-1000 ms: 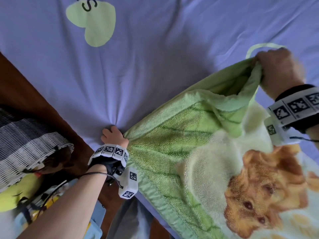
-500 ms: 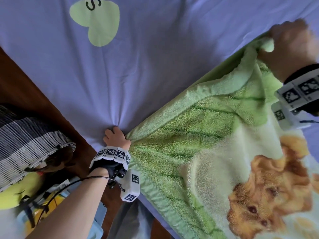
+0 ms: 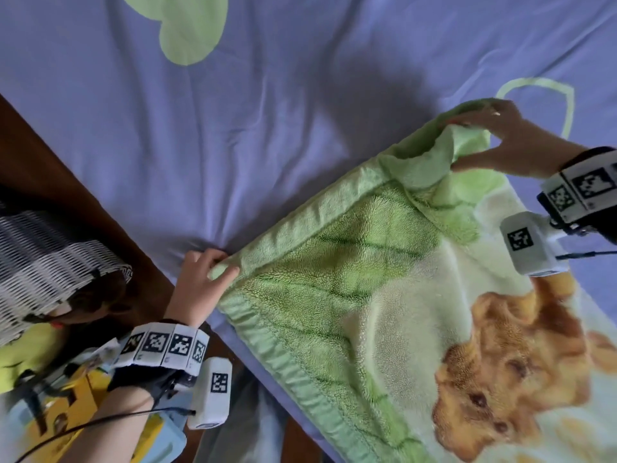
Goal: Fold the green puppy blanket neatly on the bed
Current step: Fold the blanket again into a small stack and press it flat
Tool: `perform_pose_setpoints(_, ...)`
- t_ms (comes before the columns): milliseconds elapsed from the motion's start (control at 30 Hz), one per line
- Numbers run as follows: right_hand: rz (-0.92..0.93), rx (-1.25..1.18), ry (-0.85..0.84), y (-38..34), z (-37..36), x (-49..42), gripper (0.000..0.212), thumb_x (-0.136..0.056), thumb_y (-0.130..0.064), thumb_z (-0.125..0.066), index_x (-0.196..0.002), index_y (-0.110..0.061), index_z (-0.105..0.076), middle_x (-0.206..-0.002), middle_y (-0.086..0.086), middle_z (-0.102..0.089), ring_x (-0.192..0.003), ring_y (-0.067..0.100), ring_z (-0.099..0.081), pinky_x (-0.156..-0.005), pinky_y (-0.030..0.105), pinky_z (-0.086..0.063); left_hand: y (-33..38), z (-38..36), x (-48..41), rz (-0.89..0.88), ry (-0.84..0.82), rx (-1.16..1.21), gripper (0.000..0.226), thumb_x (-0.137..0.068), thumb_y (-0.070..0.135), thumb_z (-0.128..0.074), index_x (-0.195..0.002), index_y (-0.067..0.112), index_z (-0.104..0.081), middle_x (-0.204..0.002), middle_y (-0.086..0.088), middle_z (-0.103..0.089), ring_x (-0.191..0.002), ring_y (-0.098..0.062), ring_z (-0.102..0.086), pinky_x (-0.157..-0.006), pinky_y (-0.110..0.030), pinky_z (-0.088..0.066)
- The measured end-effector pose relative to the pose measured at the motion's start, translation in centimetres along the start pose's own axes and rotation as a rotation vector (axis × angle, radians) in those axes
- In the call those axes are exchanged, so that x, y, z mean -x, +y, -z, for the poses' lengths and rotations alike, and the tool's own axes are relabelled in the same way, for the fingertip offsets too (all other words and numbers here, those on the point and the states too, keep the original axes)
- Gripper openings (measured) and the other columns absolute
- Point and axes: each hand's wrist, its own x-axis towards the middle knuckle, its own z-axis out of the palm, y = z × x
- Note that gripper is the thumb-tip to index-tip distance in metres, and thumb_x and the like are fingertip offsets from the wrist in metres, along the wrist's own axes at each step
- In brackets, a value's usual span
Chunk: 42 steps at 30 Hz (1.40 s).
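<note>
1. Now the right hand point(image 3: 500, 142), at the right edge of the frame, has come down. A second ago it held its corner of the green puppy blanket point(image 3: 350, 262) raised in a tight fist. It now sits low over the bed point(image 3: 300, 111), with the bunched corner held between the thumb and arched fingers.
2. The left hand point(image 3: 203, 279), lower left of centre, has barely moved. Its thumb and fingers still pinch the near corner at the bed's edge.
3. The hem between the two hands, slack and lifted before, now lies on the bed as a diagonal from lower left to upper right. I judge this to be spreading rather than folding: no fold is made yet, and the right corner is still crumpled.
4. The blanket lies on the bed, fills the lower right of the frame and runs past the bottom and right edges.
5. It is thick plush fleece with a deep pile, edged by a smoother stitched hem band. Dark leaf veins and a tan puppy print point(image 3: 500, 379) cover it.
6. The lavender bedding is thin and smooth, with creases fanning out from the left hand and a pale green heart point(image 3: 187, 28) at the top. A dark wooden bed frame point(image 3: 50, 168) and a woven basket point(image 3: 43, 255) sit at the left.
</note>
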Motion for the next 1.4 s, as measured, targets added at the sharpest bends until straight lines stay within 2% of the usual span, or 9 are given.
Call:
perform_pose_setpoints(167,0.106,0.359,0.146,0.0,1.3,0.7,0.052,-0.061,-0.058,-0.077,-0.098,-0.023,-0.065,-0.114,0.017,-0.059,-0.121,0.035,-0.046,-0.103,0.050,-0.032,-0.8,0.7,0.0,-0.204,0.002,-0.183,0.028,-0.080,0.015,-0.073,-0.099,-0.002,-0.063,-0.093,-0.016,-0.056,-0.097,-0.028,-0.050,-0.079,-0.025,-0.031)
perform_pose_setpoints(267,-0.121,0.358,0.305,2.2,5.2,-0.5,0.025,-0.070,-0.037,-0.073,-0.084,-0.026,-0.055,-0.091,0.021,-0.059,-0.101,0.042,-0.054,-0.087,0.055,-0.046,-0.9,0.6,-0.3,-0.193,0.025,-0.186,0.026,-0.078,0.012,-0.075,-0.095,-0.005,-0.064,-0.093,-0.023,-0.055,-0.096,-0.032,-0.050,-0.078,-0.026,-0.032)
perform_pose_setpoints(367,-0.190,0.335,0.350,2.8,5.5,-1.6,0.028,-0.074,-0.010,-0.070,-0.096,-0.021,-0.056,-0.095,0.024,-0.060,-0.098,0.040,-0.057,-0.084,0.052,-0.048,-0.6,0.3,-0.7,-0.176,0.041,-0.166,0.026,-0.075,0.008,-0.076,-0.092,-0.007,-0.064,-0.094,-0.025,-0.056,-0.094,-0.031,-0.050,-0.073,-0.021,-0.028)
perform_pose_setpoints(567,-0.332,-0.083,0.193,2.0,2.4,-2.9,0.054,-0.075,-0.034,-0.073,-0.120,-0.013,-0.052,-0.114,0.015,-0.061,-0.108,0.031,-0.057,-0.090,0.042,-0.047,-0.5,0.4,-0.7,-0.172,0.046,-0.198,0.026,-0.076,0.006,-0.075,-0.093,-0.009,-0.063,-0.094,-0.028,-0.057,-0.095,-0.034,-0.052,-0.076,-0.026,-0.031)
perform_pose_setpoints(867,-0.007,-0.097,0.838,-2.5,2.1,-4.4,0.045,-0.079,-0.012,-0.050,-0.123,-0.022,-0.048,-0.093,0.000,-0.055,-0.094,0.025,-0.057,-0.066,0.029,-0.038,-0.2,-0.5,-0.8,-0.142,0.107,-0.206,0.022,-0.072,-0.001,-0.076,-0.086,-0.011,-0.062,-0.088,-0.028,-0.058,-0.094,-0.037,-0.051,-0.080,-0.035,-0.034)
perform_pose_setpoints(933,-0.053,-0.128,0.814,-2.1,0.4,-4.7,0.049,-0.083,-0.013,-0.056,-0.130,-0.021,-0.044,-0.097,0.002,-0.062,-0.092,0.024,-0.059,-0.065,0.030,-0.039,-0.4,-0.5,-1.0,-0.139,0.113,-0.212,0.022,-0.072,-0.001,-0.076,-0.085,-0.011,-0.061,-0.087,-0.027,-0.057,-0.092,-0.037,-0.051,-0.078,-0.033,-0.033)
perform_pose_setpoints(1100,-0.450,-0.247,0.382,4.1,-3.6,-3.1,0.080,-0.087,-0.049,-0.060,-0.146,-0.011,-0.023,-0.142,0.024,-0.041,-0.127,0.042,-0.043,-0.106,0.051,-0.034,0.0,-0.7,-0.9,-0.138,0.114,-0.227,0.022,-0.074,0.000,-0.074,-0.089,-0.011,-0.061,-0.090,-0.028,-0.057,-0.094,-0.037,-0.051,-0.082,-0.036,-0.036)
perform_pose_setpoints(1300,-0.604,-0.118,0.177,10.3,-6.6,1.4,0.070,-0.088,-0.059,-0.051,-0.131,-0.005,-0.043,-0.128,0.029,-0.051,-0.117,0.045,-0.050,-0.089,0.046,-0.040,0.6,-0.8,0.0,-0.129,0.126,-0.301,0.030,-0.082,0.013,-0.070,-0.101,-0.008,-0.061,-0.094,-0.026,-0.061,-0.091,-0.038,-0.058,-0.080,-0.042,-0.044)
perform_pose_setpoints(1400,-0.568,-0.079,0.306,11.4,-6.3,2.1,0.061,-0.088,-0.059,-0.051,-0.119,-0.007,-0.050,-0.117,0.030,-0.057,-0.109,0.044,-0.053,-0.080,0.042,-0.040,0.9,0.0,0.6,-0.059,0.113,-0.371,0.031,-0.087,0.023,-0.064,-0.099,-0.006,-0.061,-0.092,-0.025,-0.064,-0.090,-0.040,-0.061,-0.074,-0.040,-0.042)
